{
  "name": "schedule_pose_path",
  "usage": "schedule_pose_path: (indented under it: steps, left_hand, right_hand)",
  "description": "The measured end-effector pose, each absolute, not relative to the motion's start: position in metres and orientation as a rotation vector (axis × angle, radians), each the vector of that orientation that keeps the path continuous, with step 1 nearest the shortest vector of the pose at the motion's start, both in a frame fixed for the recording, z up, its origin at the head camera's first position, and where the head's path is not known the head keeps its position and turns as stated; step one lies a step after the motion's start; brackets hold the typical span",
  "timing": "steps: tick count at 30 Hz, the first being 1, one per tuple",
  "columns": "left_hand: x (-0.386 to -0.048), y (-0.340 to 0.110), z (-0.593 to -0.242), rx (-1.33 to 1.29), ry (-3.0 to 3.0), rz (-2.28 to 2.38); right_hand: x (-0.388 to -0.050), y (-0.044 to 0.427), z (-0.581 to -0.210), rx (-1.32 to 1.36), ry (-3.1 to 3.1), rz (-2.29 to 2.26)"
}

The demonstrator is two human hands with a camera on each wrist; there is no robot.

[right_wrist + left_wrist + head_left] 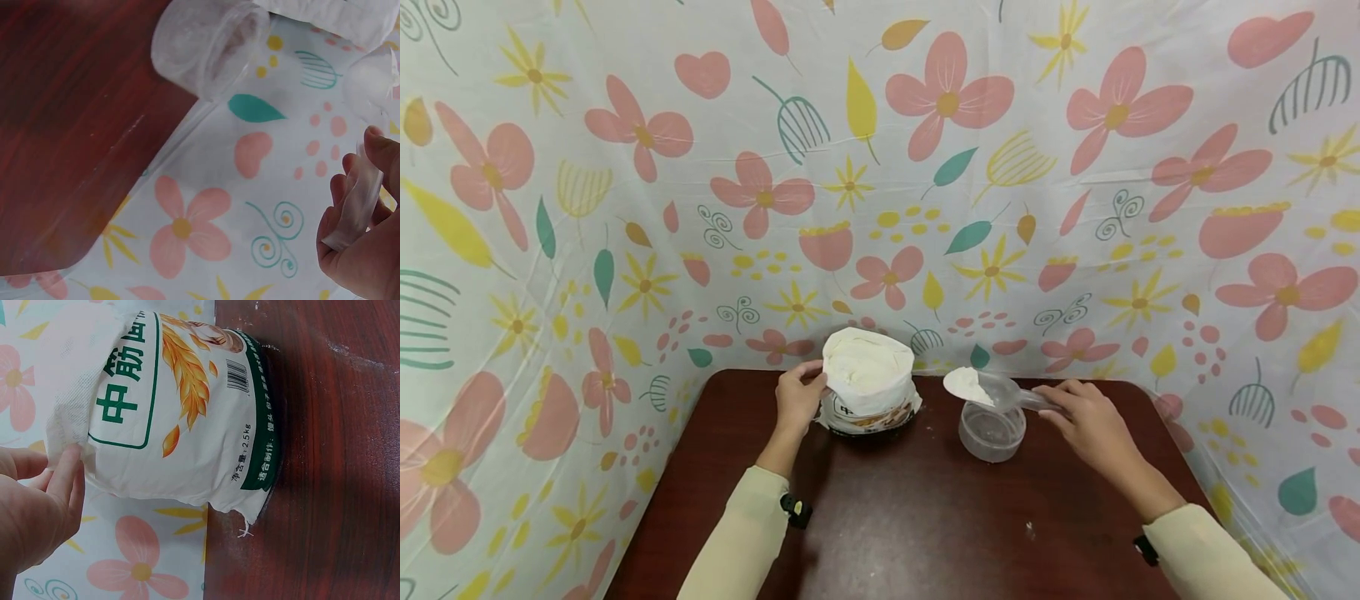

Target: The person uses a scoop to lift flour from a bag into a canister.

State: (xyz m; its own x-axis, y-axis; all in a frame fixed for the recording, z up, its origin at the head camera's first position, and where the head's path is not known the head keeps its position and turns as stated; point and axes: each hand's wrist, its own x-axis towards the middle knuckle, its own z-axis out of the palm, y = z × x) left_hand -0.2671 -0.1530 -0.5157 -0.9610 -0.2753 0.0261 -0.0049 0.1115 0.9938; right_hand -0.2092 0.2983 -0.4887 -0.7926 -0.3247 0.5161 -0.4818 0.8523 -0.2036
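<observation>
At the back of the table stands an open white flour bag (pixel 868 392), full of pale flour (pixel 863 357). My left hand (pixel 797 402) pinches its rolled-down rim at the left side; the left wrist view shows thumb and fingers on the rim of the bag (pixel 150 412), with green lettering and a wheat ear on its front. In my right hand (pixel 1092 421) is the handle of a clear plastic scoop (pixel 1009 393), heaped with white flour (pixel 966 385). The scoop is above a clear round container (pixel 992 440), whose inside looks cloudy.
The dark red wooden table (pixel 910 517) has rounded back corners, with the bag and container near its back edge. White powder traces (pixel 350 353) mark the wood. A flower-printed curtain (pixel 880 208) surrounds the back and both sides.
</observation>
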Motion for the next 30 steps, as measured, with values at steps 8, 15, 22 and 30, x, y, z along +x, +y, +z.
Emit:
schedule_pose_path:
  steps: [8,15,22,30]
  left_hand:
    - [-0.266,-0.153,-0.515,0.291,-2.177,-1.955]
    - [-0.267,-0.152,-0.515,0.294,-2.172,-1.958]
    - [-0.267,-0.153,-0.515,0.307,-2.173,-1.954]
    - [-0.267,-0.152,-0.516,0.304,-2.186,-1.939]
  right_hand:
    - [-0.206,0.31,-0.499,0.563,-2.573,0.449]
    - [-0.204,0.321,-0.505,0.556,-2.595,0.411]
    - [-0.206,0.335,-0.51,0.542,-2.645,0.346]
    - [-0.21,0.349,-0.515,0.547,-2.681,0.252]
